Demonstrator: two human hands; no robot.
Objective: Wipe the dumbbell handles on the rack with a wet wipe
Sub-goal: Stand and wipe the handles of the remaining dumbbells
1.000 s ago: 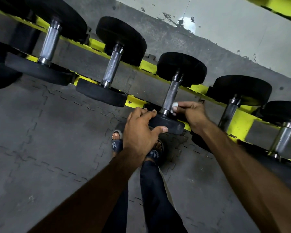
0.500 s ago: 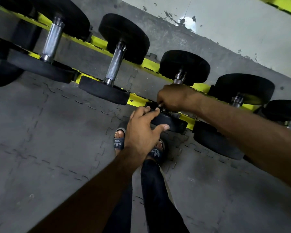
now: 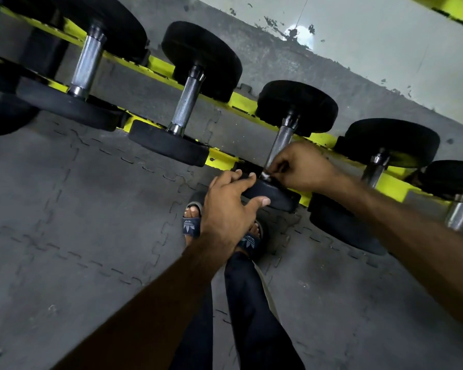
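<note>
The dumbbell handle (image 3: 281,141), lying across the yellow rack (image 3: 225,160) just past centre, runs toward 1 o'clock from its near head (image 3: 274,195). At its lower end the right hand (image 3: 302,166), fingers curled, pinches a white wet wipe (image 3: 265,174) against the steel. At 8 o'clock of that, the left hand (image 3: 227,206) clasps the near head's rim between fingers and thumb. Grey interlocking floor mats (image 3: 64,209) lie below, and a scuffed pale wall (image 3: 385,36) stands at 1 o'clock.

The left hand (image 3: 225,209) grips the near weight plate (image 3: 275,196) of the middle dumbbell (image 3: 297,108), fingers over its rim. The right hand (image 3: 302,166) curls round the lower end of that dumbbell's handle (image 3: 281,142), pressing a white wet wipe (image 3: 265,174) against it. Below the dumbbell, sandalled feet (image 3: 191,222) stand on grey floor mats (image 3: 78,209).
</note>
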